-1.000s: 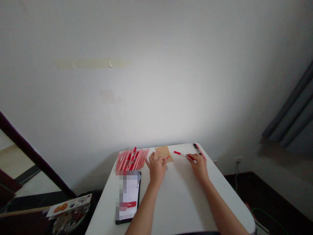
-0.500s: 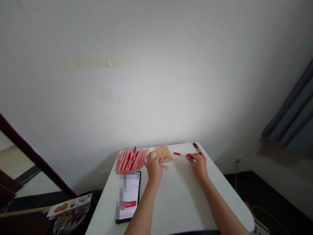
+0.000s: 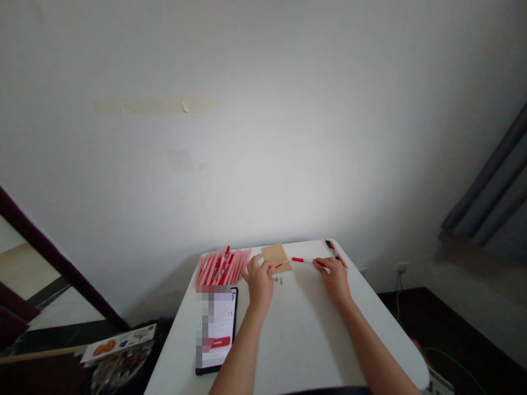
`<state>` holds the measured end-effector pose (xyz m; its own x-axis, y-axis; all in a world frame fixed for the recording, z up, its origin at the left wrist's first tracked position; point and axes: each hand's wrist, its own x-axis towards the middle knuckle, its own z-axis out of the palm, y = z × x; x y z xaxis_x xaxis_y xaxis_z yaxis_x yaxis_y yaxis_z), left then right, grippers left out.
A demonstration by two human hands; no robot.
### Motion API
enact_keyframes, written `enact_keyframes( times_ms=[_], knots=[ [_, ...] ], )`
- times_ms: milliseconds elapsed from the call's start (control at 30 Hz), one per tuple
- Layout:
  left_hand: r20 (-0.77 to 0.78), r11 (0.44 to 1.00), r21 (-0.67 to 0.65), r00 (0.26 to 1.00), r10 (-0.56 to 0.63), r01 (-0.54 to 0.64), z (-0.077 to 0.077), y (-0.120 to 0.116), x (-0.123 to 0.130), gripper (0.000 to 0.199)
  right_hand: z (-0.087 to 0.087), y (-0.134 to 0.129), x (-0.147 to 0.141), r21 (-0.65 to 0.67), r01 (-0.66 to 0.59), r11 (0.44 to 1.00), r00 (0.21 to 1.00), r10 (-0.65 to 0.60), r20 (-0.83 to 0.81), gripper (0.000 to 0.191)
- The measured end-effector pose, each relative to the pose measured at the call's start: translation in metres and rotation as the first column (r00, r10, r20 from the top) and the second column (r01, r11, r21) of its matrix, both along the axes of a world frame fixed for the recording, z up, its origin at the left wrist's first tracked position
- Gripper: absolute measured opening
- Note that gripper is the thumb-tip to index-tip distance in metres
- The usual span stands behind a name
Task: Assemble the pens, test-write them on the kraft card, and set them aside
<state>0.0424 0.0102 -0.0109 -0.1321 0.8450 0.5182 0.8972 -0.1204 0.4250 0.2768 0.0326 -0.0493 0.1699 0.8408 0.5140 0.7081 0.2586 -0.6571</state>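
A thin red-and-clear pen refill (image 3: 279, 265) is pinched between the thumb and finger of my left hand (image 3: 259, 281), its other fingers spread. My right hand (image 3: 334, 278) grips a red and white pen barrel (image 3: 303, 260) at its right end. The barrel points left, and its open end lies close to the refill's tip; whether they touch I cannot tell. Beneath the refill is a square of brown paper (image 3: 273, 252). Small metallic pieces (image 3: 280, 281) sit on the table just right of my left hand. Bundled pink and red pens (image 3: 222, 269) lie to its left.
On the white table (image 3: 304, 340), a phone (image 3: 218, 329) lies near my left forearm. A black pen and a pink one (image 3: 337, 255) rest at the far right corner. The wall stands behind the table; a filled bin (image 3: 123, 362) is at the lower left.
Both hands stay almost still, with the refill and barrel in nearly the same place. The number on the phone screen has changed from 14 to 15.
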Motion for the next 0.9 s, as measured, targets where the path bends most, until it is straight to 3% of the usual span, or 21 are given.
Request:
enact_keyframes(
  times_ms=[500, 900],
  knots=[
    [-0.091, 0.999, 0.014, 0.995, -0.031, 0.033, -0.001, -0.001, 0.001, 0.018, -0.008, 0.003, 0.0, 0.061, -0.001, 0.998, 0.999, -0.003, 0.054, 0.035],
    [0.026, 0.991, -0.006, 0.991, -0.133, 0.133, -0.001, -0.005, 0.014, 0.01, -0.011, 0.001, -0.007, 0.025, -0.127, 0.992, 0.984, 0.123, 0.132, 0.022]
  ],
)
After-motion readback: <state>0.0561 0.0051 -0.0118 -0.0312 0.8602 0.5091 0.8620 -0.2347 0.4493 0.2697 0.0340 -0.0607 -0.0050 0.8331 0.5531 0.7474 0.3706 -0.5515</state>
